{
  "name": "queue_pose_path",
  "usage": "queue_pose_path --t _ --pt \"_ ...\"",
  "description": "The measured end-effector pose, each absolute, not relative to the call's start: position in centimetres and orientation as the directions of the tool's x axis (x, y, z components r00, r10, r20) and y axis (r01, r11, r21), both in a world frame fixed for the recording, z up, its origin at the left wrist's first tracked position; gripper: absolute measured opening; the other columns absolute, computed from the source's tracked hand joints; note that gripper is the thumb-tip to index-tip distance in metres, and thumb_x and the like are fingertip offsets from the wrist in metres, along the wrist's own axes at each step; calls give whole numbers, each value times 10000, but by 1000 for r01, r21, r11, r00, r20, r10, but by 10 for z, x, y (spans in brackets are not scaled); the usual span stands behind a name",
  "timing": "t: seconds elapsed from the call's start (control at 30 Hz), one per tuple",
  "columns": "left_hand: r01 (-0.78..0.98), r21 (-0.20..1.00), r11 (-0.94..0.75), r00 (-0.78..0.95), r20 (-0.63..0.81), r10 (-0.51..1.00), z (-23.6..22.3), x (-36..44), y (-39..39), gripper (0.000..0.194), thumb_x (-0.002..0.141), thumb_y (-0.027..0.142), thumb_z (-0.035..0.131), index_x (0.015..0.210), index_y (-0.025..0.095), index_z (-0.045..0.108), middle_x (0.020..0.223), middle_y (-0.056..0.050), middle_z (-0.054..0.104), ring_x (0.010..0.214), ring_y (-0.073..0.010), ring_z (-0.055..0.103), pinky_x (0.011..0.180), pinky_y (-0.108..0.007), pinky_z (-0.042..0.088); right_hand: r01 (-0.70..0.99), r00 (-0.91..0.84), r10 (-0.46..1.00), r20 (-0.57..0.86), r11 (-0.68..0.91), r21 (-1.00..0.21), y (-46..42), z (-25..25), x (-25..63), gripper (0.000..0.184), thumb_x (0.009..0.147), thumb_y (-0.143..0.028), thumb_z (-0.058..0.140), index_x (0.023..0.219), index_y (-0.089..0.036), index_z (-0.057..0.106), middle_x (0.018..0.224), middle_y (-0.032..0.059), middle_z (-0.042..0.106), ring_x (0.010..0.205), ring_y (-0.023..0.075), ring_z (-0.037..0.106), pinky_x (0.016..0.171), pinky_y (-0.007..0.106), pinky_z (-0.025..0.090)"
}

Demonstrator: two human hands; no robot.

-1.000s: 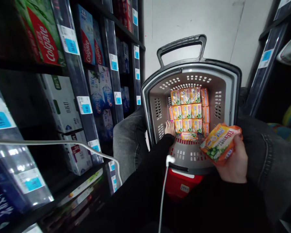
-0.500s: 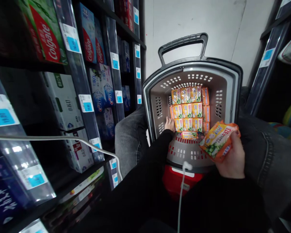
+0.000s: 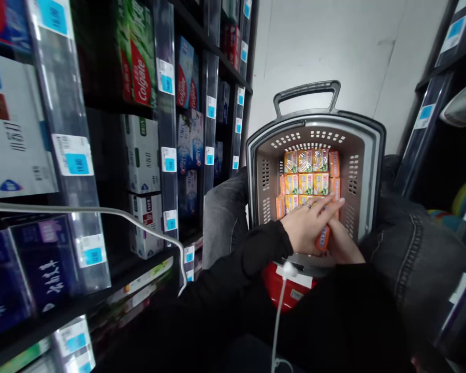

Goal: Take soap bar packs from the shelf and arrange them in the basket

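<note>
A grey-brown shopping basket holds rows of yellow-and-orange packs of soap. Both my hands meet over its near end. One orange soap pack shows between them, mostly covered. My left hand lies across the top of that pack, its fingers extended over the right fingers and its thumb hidden. From the right side, my right hand wraps the same pack, its fingertips partly under the left hand.
Shelves on the left carry toothpaste boxes behind price strips. A white cable crosses in front of them. More shelving stands at right. The basket's handle points away; my knees flank the basket.
My right hand has brought its soap pack left and down into the basket's near end. My left hand has moved right from the basket's left side onto it. The view has shifted left.
</note>
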State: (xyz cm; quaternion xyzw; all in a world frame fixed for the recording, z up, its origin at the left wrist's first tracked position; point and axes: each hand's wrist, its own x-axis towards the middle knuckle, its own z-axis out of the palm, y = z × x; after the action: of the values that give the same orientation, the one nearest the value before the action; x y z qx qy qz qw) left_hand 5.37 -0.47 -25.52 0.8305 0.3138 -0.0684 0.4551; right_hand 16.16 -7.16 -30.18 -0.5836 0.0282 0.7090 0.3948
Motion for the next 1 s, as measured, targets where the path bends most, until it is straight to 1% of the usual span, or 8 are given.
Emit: queue_pose_path --t 0.1,0.2,0.27,0.37,0.5,0.67,0.8,1.0 --pt "654 653 -383 748 -481 457 -252 57 -10 1115 488 257 782 1420 28 214 1423 -274 311 1293 -420 372 1036 -477 421 -580 -64 522 -851 -713 -393 -73 -299 160 527 711 -408 634 1220 -289 569 1132 17 650 1063 228 621 816 343 552" --pt "682 639 -355 722 -512 466 -265 47 0 1114 457 241 801 1394 30 236 1366 -258 337 1204 -395 461 979 -448 472 -520 -128 477 -869 -778 -351 -72 -298 163 563 726 -517 590 1230 -266 560 1158 41 645 1055 253 624 797 372 546" --pt "732 604 -316 671 -556 491 -282 32 15 1110 445 240 818 1377 27 255 1340 -242 350 1145 -355 506 964 -409 489 -438 -52 379 -924 -840 -320 -71 -302 167 617 714 -584 582 1233 -252 556 1197 56 629 1080 261 611 829 382 529" --pt "873 376 -311 488 -666 564 -324 8 40 1040 453 193 812 1333 -31 306 1302 -263 369 1119 -366 516 960 -401 483 -340 189 356 -915 -850 -401 -70 -307 172 654 641 -564 661 1201 -236 576 1236 67 607 1127 250 578 897 360 491" --pt "898 138 -418 361 -774 521 -390 -12 53 912 506 138 766 1305 -33 361 1288 -283 415 1195 -414 461 1080 -508 342 -431 147 392 -908 -801 -415 -68 -304 174 535 631 -556 680 1050 -227 647 1096 53 661 1032 218 610 860 334 480" --pt "838 112 -534 425 -747 512 -448 -21 49 902 601 194 672 1363 -92 283 1374 -319 366 1372 -447 210 1151 -614 -1 -466 121 394 -911 -788 -402 -66 -296 174 500 592 -533 724 978 -218 681 1034 45 678 933 193 622 804 309 465" --pt "859 120 -498 423 -713 559 -473 -24 52 781 706 210 548 1366 -121 294 1366 -305 399 1346 -410 267 1146 -596 -80 -464 113 401 -909 -787 -406 -66 -295 176 500 583 -540 736 954 -209 685 997 50 690 886 191 628 800 318 465" --pt "912 190 -363 367 -774 516 -491 -22 49 617 866 285 416 1397 -19 341 1407 -243 414 1364 -362 264 1122 -632 -118 -451 109 438 -892 -778 -437 -67 -294 176 495 613 -559 733 959 -209 689 984 51 695 859 181 634 789 316 479"
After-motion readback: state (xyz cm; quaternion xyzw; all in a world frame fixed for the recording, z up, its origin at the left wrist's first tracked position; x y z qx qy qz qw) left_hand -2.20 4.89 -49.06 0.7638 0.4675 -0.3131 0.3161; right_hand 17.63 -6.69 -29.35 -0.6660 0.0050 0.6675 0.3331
